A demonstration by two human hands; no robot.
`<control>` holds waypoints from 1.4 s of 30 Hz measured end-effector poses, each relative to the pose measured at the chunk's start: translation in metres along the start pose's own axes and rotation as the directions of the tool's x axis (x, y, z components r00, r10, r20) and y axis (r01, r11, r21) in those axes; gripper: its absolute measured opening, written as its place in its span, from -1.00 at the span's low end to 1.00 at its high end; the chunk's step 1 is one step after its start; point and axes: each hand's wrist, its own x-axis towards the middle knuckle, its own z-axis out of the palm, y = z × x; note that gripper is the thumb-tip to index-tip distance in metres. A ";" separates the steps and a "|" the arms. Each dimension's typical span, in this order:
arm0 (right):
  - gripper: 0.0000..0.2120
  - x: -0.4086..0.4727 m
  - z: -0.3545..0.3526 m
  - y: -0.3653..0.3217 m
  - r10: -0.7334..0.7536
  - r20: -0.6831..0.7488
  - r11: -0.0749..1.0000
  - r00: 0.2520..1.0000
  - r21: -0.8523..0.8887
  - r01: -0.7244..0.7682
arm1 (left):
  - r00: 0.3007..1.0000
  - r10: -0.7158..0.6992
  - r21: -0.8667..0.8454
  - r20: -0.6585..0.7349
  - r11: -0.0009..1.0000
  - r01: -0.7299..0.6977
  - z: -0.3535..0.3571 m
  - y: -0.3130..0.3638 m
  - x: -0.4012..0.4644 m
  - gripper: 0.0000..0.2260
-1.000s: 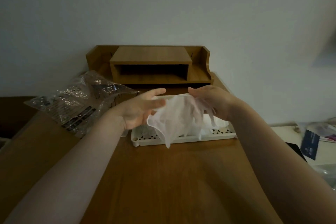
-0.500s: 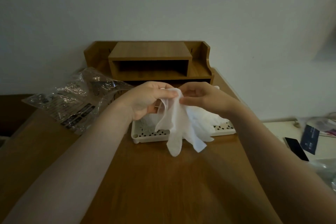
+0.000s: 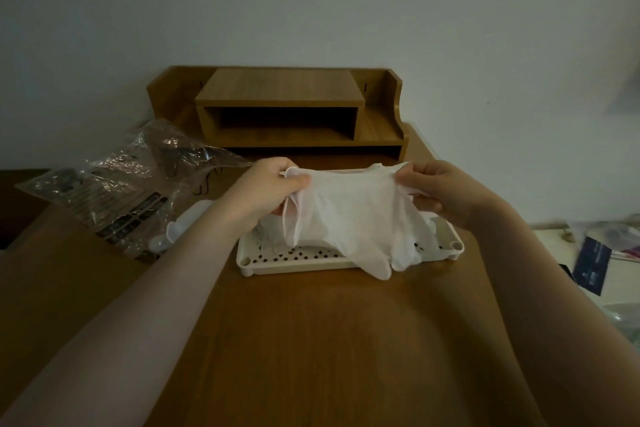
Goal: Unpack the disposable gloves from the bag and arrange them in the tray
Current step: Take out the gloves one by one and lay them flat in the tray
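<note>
A thin white disposable glove (image 3: pixel 353 215) is stretched flat between my hands above the white perforated tray (image 3: pixel 298 258). My left hand (image 3: pixel 270 189) pinches its cuff at the left corner. My right hand (image 3: pixel 440 194) pinches the other corner. The glove's fingers hang down over the tray's front right rim. More white gloves (image 3: pixel 273 236) lie in the tray under it, partly hidden. The crumpled clear plastic bag (image 3: pixel 128 187) with black print lies on the desk to the left.
A wooden desk organizer (image 3: pixel 287 111) stands against the wall behind the tray. A white object (image 3: pixel 180 227) lies beside the bag, under my left forearm. A side table at the right holds a dark card (image 3: pixel 590 263) and papers.
My hands have moved apart and pulled the glove wide open across the tray. Half a second ago they held it bunched together with its fingers dangling over the tray's front.
</note>
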 end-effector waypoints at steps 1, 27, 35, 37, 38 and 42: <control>-0.78 0.004 -0.002 -0.003 -0.001 -0.023 1.000 1.000 -0.018 0.000 | 1.000 0.024 0.042 -0.011 0.999 -0.023 0.002 0.001 0.005 -0.90; 0.10 0.056 0.033 0.050 -0.019 0.065 0.258 0.998 -0.964 0.068 | 0.973 0.009 0.834 0.230 0.513 -0.202 0.046 -0.041 0.031 -0.10; 0.20 0.044 0.028 0.057 0.048 -0.003 0.369 0.999 -0.929 -0.020 | 0.971 -0.030 0.739 0.236 0.655 -0.159 0.036 -0.052 0.022 -0.03; 0.16 0.037 0.038 0.053 -0.026 -0.052 0.240 0.998 -0.970 -0.044 | 0.968 -0.012 0.753 0.249 0.631 -0.185 0.033 -0.050 0.018 -0.10; 0.12 0.033 0.045 0.047 -0.068 -0.048 0.196 0.997 -0.980 -0.034 | 0.967 0.023 0.755 0.253 0.621 -0.212 0.032 -0.047 0.015 -0.15; -0.38 0.019 0.088 0.008 -0.283 0.069 0.356 0.957 -0.919 0.171 | 0.936 0.316 0.563 0.157 0.750 -0.347 0.016 -0.031 -0.010 -0.46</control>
